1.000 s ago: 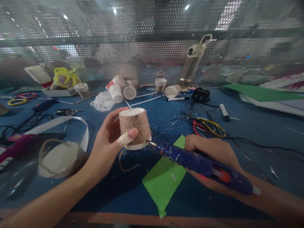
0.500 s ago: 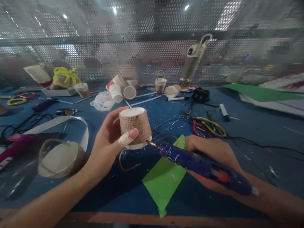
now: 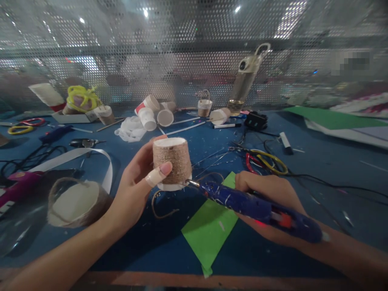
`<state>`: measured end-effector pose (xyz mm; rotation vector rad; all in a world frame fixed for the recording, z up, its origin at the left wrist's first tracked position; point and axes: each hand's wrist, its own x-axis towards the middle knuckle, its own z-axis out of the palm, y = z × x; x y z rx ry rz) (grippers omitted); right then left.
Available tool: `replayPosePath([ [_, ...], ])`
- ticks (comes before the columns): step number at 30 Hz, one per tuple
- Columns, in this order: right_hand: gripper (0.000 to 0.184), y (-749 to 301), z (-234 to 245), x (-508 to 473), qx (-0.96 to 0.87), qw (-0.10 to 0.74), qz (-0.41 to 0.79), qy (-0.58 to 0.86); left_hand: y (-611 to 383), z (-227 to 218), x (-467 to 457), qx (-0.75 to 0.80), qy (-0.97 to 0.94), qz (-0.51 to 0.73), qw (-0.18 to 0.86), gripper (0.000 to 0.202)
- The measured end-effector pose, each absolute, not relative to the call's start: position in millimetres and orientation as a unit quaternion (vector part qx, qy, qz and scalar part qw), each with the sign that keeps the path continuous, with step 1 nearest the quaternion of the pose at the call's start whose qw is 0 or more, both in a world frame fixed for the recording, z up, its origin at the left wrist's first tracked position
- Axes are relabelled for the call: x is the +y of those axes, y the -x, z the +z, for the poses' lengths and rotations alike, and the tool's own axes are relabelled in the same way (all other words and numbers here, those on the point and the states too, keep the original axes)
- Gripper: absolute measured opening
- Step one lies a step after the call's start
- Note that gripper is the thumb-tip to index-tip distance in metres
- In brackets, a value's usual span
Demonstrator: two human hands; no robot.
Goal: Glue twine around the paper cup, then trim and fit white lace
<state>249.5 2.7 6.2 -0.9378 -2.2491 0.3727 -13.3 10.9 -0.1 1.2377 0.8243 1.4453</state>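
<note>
The twine-wrapped cup (image 3: 172, 161) sits upside down in my left hand (image 3: 135, 192), raised off the table and pinched between thumb in front and fingers behind, so its bare lower rim faces the nozzle. My right hand (image 3: 268, 190), wrist low alongside, grips the blue glue gun (image 3: 242, 204), its tip touching that rim above the green paper (image 3: 209, 230).

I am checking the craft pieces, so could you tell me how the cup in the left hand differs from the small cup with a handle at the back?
The held cup is upside down in the left hand, off the table; the back cup stands upright on it. The held cup has no handle; the back cup has an arched one. Both are wrapped in brown twine.
</note>
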Motion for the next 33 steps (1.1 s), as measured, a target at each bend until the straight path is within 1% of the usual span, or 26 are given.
replayPosePath([
  [5,0.026,-248.1,8.0,2.0,-0.857,0.339,0.154,0.357,13.9,0.8,10.8,0.341,-0.497,0.601,0.525,0.047],
  [14,0.026,-248.5,7.5,13.5,-0.818,0.364,0.216,0.39,13.3,3.2,13.2,0.329,-0.483,0.608,0.537,0.043],
  [16,0.024,-249.2,8.1,14.8,-0.807,0.387,0.214,0.392,13.3,3.8,13.2,0.341,-0.48,0.603,0.538,0.044],
  [20,0.018,-248.0,6.7,14.0,-0.774,0.46,0.167,0.402,11.9,4.8,11.7,0.36,-0.476,0.577,0.557,0.048],
  [22,0.01,-246.4,4.3,13.5,-0.774,0.459,0.154,0.409,11.0,4.5,10.5,0.362,-0.476,0.564,0.569,0.048],
  [23,0.01,-245.3,2.8,13.3,-0.78,0.452,0.156,0.403,10.7,4.2,10.0,0.362,-0.476,0.56,0.573,0.049],
  [25,0.027,-242.2,-0.7,13.2,-0.781,0.465,0.17,0.381,10.4,3.1,9.5,0.362,-0.479,0.556,0.575,0.049],
  [27,0.036,-238.2,-3.8,13.1,-0.763,0.505,0.189,0.355,10.5,1.8,9.8,0.36,-0.487,0.553,0.573,0.049],
  [29,0.034,-234.5,-5.9,12.9,-0.749,0.541,0.201,0.324,10.7,0.8,10.6,0.356,-0.494,0.549,0.572,0.049],
  [33,0.031,-231.0,-5.6,12.4,-0.786,0.507,0.215,0.279,9.6,1.0,11.5,0.361,-0.497,0.535,0.58,0.05],
])
